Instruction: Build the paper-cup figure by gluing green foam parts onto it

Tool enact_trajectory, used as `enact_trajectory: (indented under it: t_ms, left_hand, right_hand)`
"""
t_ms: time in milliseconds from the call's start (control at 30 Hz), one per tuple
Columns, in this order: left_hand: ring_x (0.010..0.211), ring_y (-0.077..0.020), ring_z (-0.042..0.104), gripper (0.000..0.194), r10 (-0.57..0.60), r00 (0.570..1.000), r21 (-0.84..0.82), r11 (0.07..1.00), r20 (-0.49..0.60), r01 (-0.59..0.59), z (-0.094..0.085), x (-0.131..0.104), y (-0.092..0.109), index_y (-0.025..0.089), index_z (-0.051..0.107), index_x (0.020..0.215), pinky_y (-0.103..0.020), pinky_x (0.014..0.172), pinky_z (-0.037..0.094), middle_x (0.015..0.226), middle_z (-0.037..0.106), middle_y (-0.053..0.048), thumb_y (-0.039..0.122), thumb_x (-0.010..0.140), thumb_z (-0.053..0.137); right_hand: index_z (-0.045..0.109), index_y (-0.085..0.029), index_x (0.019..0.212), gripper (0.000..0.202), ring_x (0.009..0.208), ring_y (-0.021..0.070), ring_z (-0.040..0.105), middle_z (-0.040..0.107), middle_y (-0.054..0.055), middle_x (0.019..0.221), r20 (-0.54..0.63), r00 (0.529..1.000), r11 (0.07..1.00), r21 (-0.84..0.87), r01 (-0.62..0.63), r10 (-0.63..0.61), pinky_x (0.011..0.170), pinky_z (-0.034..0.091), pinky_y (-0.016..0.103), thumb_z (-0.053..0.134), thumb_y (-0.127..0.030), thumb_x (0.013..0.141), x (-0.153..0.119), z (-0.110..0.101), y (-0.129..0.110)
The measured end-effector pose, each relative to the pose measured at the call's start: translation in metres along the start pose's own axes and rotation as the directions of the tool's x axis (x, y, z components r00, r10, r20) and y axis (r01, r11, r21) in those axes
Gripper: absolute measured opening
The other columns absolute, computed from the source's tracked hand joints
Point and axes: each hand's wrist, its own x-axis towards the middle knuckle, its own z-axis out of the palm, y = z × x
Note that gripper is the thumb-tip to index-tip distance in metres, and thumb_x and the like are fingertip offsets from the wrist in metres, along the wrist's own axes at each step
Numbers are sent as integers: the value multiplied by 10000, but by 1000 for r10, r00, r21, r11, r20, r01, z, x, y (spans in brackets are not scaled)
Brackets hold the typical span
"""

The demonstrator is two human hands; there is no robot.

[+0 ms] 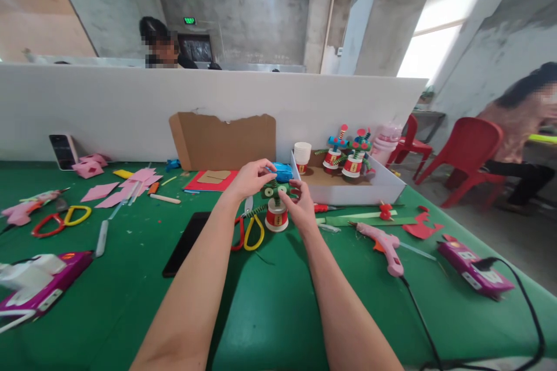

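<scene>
A small paper-cup figure (277,217) stands upright on the green table in front of me. It has a red and white cup body, a green rolled-paper head (270,192) with round eyes, and a folded dark-green paper arm (256,210) out to the left. My right hand (301,204) grips the right side of the head between thumb and fingers. Just above the head's left side, my left hand (255,179) has its thumb and fingertips brought together; whatever lies between them is too small to make out. Scissors (253,233) with red and yellow handles lie beside the cup.
Behind sits a white box (357,193) with similar figures and stacked paper cups (301,153). To the right lie a pink glue gun (385,244), red paper scraps and a purple power strip (474,269). A dark tablet (187,243) lies left, near pink paper (134,185).
</scene>
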Motion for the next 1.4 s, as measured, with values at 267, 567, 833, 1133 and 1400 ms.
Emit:
enact_trajectory:
  t_ms: [267, 567, 833, 1133, 1400]
  left_hand:
    - [591, -113, 530, 168, 43, 999, -6, 999, 6, -43, 1, 1, 2, 180, 548, 757, -225, 572, 412, 624, 579, 35, 319, 726, 639]
    - [604, -117, 512, 163, 44, 999, 106, 993, 31, -47, 0, 0, 5, 167, 615, 702, -232, 564, 396, 629, 586, 18, 327, 731, 617]
    - [609, -121, 522, 163, 31, 999, 117, 993, 8, -32, 1, 0, 6, 167, 620, 699, -239, 579, 405, 636, 600, 15, 327, 733, 606]
    - [636, -128, 550, 131, 28, 999, 120, 992, 42, -33, 1, -1, 7, 168, 636, 723, -244, 595, 426, 678, 634, 1, 290, 736, 590]
    - [672, -140, 595, 136, 33, 997, 94, 995, 64, -39, -5, -3, 9, 170, 652, 788, -240, 597, 446, 718, 667, -9, 289, 749, 599]
  right_hand:
    - [529, -203, 1197, 511, 1056, 223, 579, 610, 87, 1173, 157, 985, 995, 78, 61, -73, 957, 451, 375, 659, -369, 732, -5, 6, 1]
    - [565, -245, 1147, 425, 909, 200, 630, 640, 56, 1088, 143, 989, 992, 121, 19, -36, 840, 520, 358, 648, -348, 744, -2, 7, 9]
    - [546, -231, 1127, 428, 889, 192, 639, 637, 59, 1077, 155, 988, 984, 180, -17, -11, 837, 521, 352, 649, -348, 729, -2, 7, 11]
    - [558, -233, 1120, 414, 894, 188, 635, 642, 49, 1063, 163, 986, 986, 165, -7, -20, 841, 522, 341, 646, -327, 727, -2, 7, 10]
    - [579, -231, 1144, 437, 943, 201, 624, 633, 62, 1127, 156, 987, 992, 127, 22, -42, 845, 515, 352, 670, -334, 730, -2, 3, 8]
